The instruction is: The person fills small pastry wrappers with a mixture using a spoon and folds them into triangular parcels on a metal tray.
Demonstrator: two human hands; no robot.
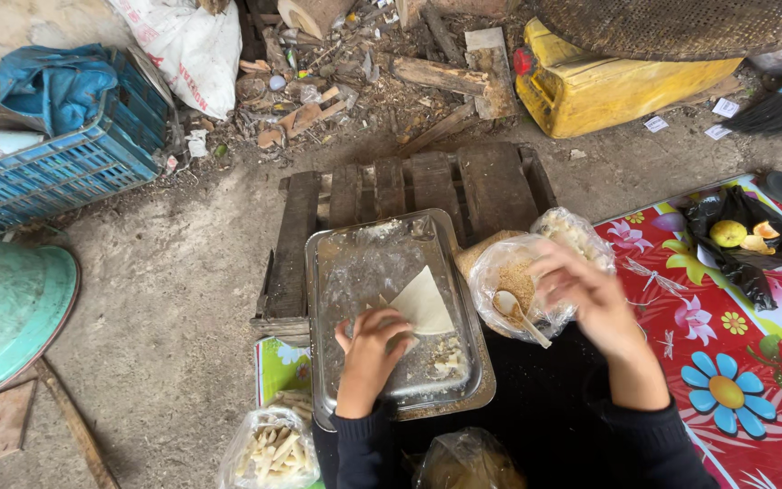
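While the left hand (375,337) presses its fingertips on the near corner of a pale triangular dough wrapper (423,303), that wrapper lies flat inside a rectangular metal tray (355,263) set on a dark wooden pallet (463,181). The right hand (583,288) hovers blurred over a clear plastic bag of brown crumbs (510,276) holding 1 pale spoon (518,315); whether its fingers pinch anything I cannot tell. Just right of the tray, this bag rests beside a red flowered mat (735,362). Near the left elbow sits a clear bag of pale rolled sticks (273,451).
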